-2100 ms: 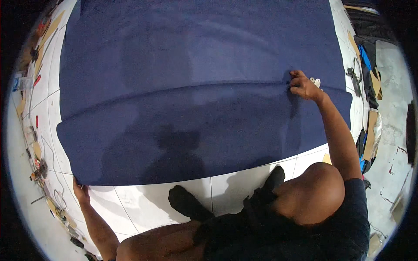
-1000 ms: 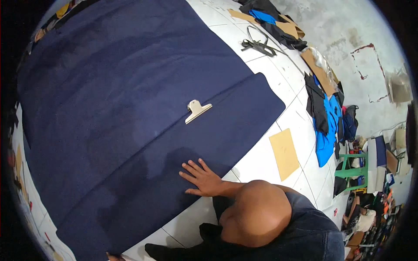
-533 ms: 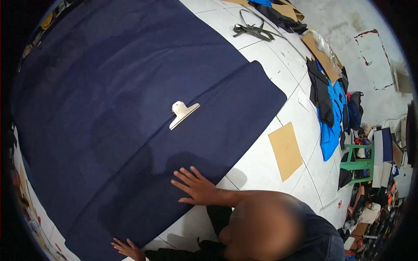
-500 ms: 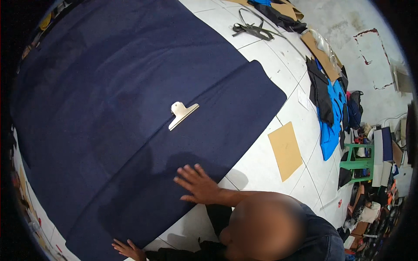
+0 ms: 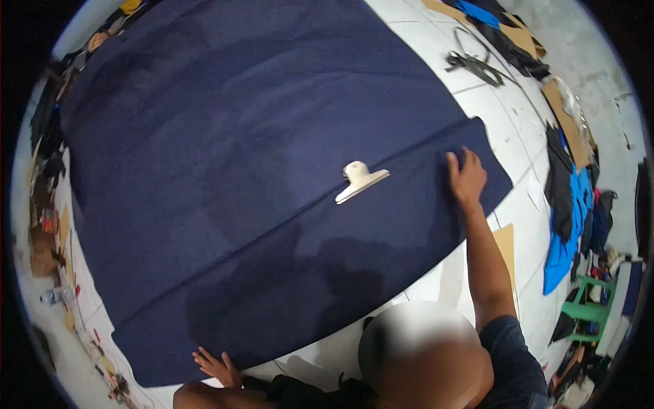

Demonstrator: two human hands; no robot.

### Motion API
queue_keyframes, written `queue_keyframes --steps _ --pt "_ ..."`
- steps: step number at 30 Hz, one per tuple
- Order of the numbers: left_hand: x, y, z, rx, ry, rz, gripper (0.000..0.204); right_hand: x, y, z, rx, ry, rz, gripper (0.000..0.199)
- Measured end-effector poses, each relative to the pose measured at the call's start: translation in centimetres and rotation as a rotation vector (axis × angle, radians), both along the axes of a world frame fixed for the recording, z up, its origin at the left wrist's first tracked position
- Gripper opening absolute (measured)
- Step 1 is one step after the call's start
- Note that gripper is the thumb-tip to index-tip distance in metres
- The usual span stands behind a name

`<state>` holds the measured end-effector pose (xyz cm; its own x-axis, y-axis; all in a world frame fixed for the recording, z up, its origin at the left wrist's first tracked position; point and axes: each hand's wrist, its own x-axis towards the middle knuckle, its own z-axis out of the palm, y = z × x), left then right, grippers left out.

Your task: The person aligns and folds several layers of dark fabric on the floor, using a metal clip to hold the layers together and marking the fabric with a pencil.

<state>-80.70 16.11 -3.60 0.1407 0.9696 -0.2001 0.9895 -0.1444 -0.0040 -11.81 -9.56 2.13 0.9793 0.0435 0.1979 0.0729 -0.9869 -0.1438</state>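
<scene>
A large navy blue cloth (image 5: 259, 129) lies spread over the floor, with a folded strip or ridge running diagonally across it. On that ridge rests a metal bulldog clip (image 5: 362, 183). My left hand (image 5: 218, 368) lies flat near the cloth's near left edge, fingers apart and holding nothing. Reaching out to the right end of the folded strip, my right hand (image 5: 469, 177) touches the cloth with thumb and fingers spread. A blurred round shape at the lower edge covers part of my right side.
White floor tiles (image 5: 501, 102) border the cloth. A dark strap (image 5: 473, 68) lies at the far right. Partly behind my right arm is a tan card sheet (image 5: 505, 238). Blue and black fabric (image 5: 569, 252) and a green stool (image 5: 589, 310) stand along the right; clutter lines the left.
My right hand has moved from the near middle of the cloth to its right end. My left hand stays on the near left edge. The view has shifted left.
</scene>
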Motion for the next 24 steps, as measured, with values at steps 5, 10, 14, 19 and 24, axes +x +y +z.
queue_keyframes --steps 5,10,14,19,24 --pt "-1.2 -0.2 -0.1 -0.027 -0.129 -0.102 0.077 -9.4 14.3 2.8 0.078 0.078 0.978 0.06" --pt "0.4 -1.1 -0.8 0.092 -0.079 -0.062 0.083 -7.5 15.4 0.4 0.107 0.27 0.892 0.034" --pt "0.5 -1.1 0.0 -0.013 -0.041 0.013 0.084 -5.5 17.3 -1.7 0.207 0.337 0.931 0.046" --pt "1.0 -1.4 0.1 -0.034 -0.124 0.008 0.08 -3.1 17.8 -3.1 0.64 0.429 0.555 0.067" --pt "1.4 -1.3 -0.2 -0.068 -0.207 0.004 0.077 3.4 7.0 -2.9 1.427 0.748 0.398 0.059"
